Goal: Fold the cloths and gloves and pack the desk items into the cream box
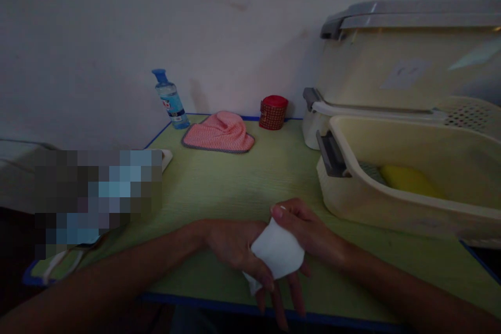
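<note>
The green bench (pixel 188 185) filled the near middle, with an uncovered cream bin (pixel 371 209) on its right and a pink cloth (pixel 219 133) toward the far edge. At the near side, the left hand (pixel 230 245) had its fingers spread out loosely, while the right hand's (pixel 309 227) fingers grasped the far edge of a white tissue (pixel 279 253), which lay against the left hand under its thumb.

Green table (pixel 274 172) bears bottle (pixel 172 102), cloth (pixel 221 134), canister (pixel 273 114) and tubs (pixel 364 209).
</note>
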### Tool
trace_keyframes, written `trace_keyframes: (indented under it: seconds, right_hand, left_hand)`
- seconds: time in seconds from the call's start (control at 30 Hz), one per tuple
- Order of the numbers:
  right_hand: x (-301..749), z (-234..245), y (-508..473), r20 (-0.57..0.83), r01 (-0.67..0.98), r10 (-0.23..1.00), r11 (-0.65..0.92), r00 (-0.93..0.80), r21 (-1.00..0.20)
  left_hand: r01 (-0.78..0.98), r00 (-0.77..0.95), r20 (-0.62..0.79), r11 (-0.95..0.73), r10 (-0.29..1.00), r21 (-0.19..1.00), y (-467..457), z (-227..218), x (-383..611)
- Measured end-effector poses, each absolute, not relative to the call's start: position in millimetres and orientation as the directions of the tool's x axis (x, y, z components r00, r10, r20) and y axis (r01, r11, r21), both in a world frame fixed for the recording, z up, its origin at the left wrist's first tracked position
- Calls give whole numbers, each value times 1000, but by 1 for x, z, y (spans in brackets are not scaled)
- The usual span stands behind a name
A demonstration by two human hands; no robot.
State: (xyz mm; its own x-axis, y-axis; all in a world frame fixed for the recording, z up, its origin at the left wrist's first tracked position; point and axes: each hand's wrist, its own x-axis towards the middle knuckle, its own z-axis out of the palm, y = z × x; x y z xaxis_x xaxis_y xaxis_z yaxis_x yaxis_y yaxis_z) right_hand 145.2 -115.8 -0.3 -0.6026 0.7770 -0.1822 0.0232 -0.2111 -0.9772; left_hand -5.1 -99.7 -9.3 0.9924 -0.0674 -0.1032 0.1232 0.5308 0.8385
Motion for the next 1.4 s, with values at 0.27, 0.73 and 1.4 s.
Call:
trace_keyframes:
  seconds: [0.27, 0.73, 1.4]
  right_hand:
    - [140, -4, -125, -226, -175, 823, -362, -521, -916]
    - [155, 7, -108, -33, 15, 857, -30, -515, -999]
    - [148, -9, -112, -96, -185, 861, -215, -500, -959]
  left_hand:
    - [209, 977, -161, 458, -142, 864, -98, 0, -7]
    - [63, 965, -201, 593, 170, 803, -89, -10, -11]
    - [-5, 994, -32, 338, 104, 941, -82, -14, -10]
